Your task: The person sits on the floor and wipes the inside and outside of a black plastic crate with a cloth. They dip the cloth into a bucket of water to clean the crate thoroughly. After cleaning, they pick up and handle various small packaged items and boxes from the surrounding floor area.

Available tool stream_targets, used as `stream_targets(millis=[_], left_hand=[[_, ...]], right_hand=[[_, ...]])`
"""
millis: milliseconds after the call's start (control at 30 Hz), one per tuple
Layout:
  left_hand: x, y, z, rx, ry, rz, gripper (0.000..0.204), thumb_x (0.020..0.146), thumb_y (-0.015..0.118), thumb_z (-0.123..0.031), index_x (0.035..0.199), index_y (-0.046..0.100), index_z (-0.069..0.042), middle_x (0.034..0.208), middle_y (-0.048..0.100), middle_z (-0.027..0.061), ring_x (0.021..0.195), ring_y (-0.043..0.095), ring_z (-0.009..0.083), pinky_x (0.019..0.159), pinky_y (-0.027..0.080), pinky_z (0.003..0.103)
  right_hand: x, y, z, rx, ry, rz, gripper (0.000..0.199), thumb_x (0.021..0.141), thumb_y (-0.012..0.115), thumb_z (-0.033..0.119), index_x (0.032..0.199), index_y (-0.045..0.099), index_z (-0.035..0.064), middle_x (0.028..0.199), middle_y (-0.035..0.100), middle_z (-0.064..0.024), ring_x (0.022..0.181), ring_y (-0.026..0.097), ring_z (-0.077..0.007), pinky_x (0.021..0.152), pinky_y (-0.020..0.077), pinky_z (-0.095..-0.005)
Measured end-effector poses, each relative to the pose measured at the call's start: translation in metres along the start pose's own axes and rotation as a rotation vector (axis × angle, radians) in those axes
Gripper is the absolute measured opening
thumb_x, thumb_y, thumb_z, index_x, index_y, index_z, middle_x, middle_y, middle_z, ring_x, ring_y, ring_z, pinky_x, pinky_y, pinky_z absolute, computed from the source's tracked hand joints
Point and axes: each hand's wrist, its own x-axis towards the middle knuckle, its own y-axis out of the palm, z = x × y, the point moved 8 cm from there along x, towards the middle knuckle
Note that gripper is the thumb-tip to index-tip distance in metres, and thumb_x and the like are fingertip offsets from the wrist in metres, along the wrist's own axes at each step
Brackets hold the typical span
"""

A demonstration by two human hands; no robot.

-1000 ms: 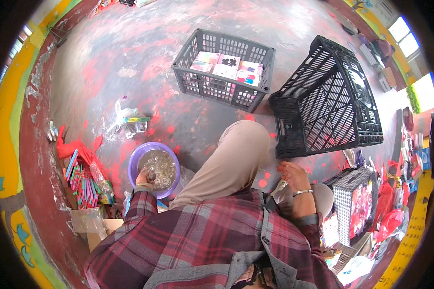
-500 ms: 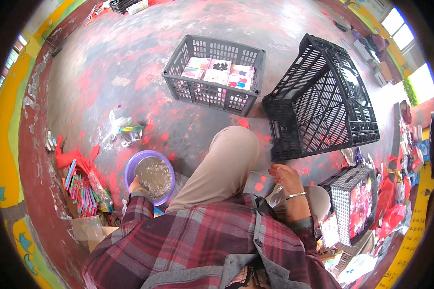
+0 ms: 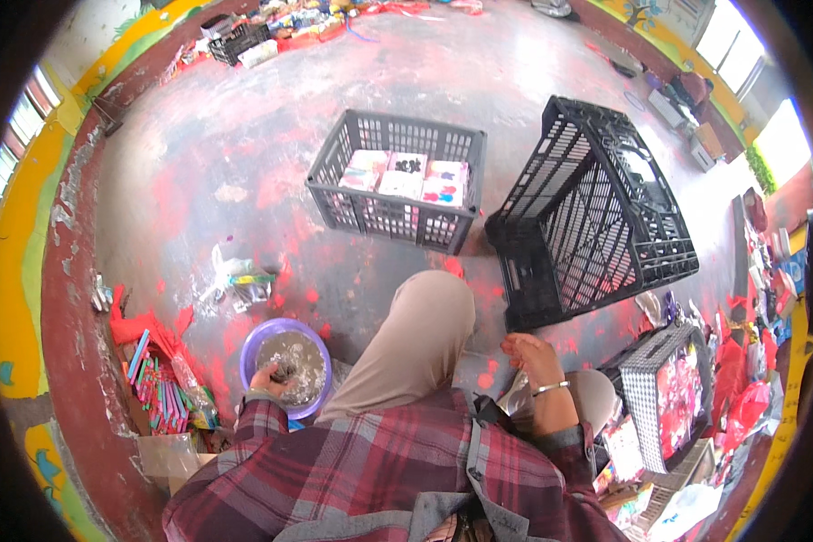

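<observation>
On the floor (image 3: 217, 144), left of the person's bent knee (image 3: 432, 312), we find a round purple basin (image 3: 249, 354) with a pale glossy rim, filled with murky grey-brown water (image 3: 304, 361) carrying whitish bubbles across its surface. We note the left hand (image 3: 266, 378) over the near-left rim, its fingers bent at the water beside a dark patch, though we cannot tell whether they grasp anything, while the right hand (image 3: 535, 359) hangs loosely curled and released near a black crate (image 3: 526, 257). Farther out, we record a grey crate (image 3: 415, 130) holding square patterned packs (image 3: 402, 182).
</observation>
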Motion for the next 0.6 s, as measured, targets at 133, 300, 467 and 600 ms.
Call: stream_targets(millis=[133,300,467,600], left_hand=[[-0.014,-0.002,-0.006,0.05,0.081,-0.086,0.025,0.081,0.058,-0.025,0.102,0.055,-0.012,0.101,0.057,0.0075,0.096,0.051,0.0296,0.079,0.038,0.058],[-0.002,-0.044,-0.018,-0.098,0.238,-0.294,0.025,0.075,0.066,-0.021,0.097,0.056,-0.013,0.097,0.054,0.0068,0.092,0.049,0.0269,0.085,0.035,0.056],[0.013,-0.054,-0.021,-0.249,0.304,-0.238,0.012,0.074,0.052,0.001,0.086,0.051,0.0,0.085,0.052,0.0139,0.071,0.053,0.0252,0.055,0.049,0.034],[0.018,-0.038,-0.026,-0.106,0.259,-0.234,0.005,0.076,0.049,0.002,0.081,0.047,0.0,0.068,0.051,0.0099,0.053,0.05,0.0178,0.042,0.04,0.023]], right_hand=[[-0.004,0.0,0.003,0.013,-0.022,0.004,0.027,0.083,0.05,0.018,0.102,0.058,0.0006,0.092,0.063,-0.0095,0.084,0.06,-0.0171,0.066,0.0436,-0.0264],[-0.006,-0.002,0.005,0.039,-0.056,-0.016,0.024,0.083,0.052,0.016,0.099,0.059,0.0002,0.088,0.064,-0.0094,0.079,0.06,-0.0165,0.063,0.0439,-0.0259],[-0.007,-0.004,0.003,0.068,-0.053,0.005,0.024,0.084,0.053,0.017,0.101,0.059,0.0018,0.09,0.064,-0.0083,0.079,0.06,-0.0159,0.064,0.0441,-0.0257],[-0.004,-0.008,-0.001,0.043,-0.052,0.019,0.025,0.084,0.053,0.019,0.103,0.059,0.0031,0.093,0.063,-0.0082,0.083,0.06,-0.0157,0.066,0.045,-0.0262]])
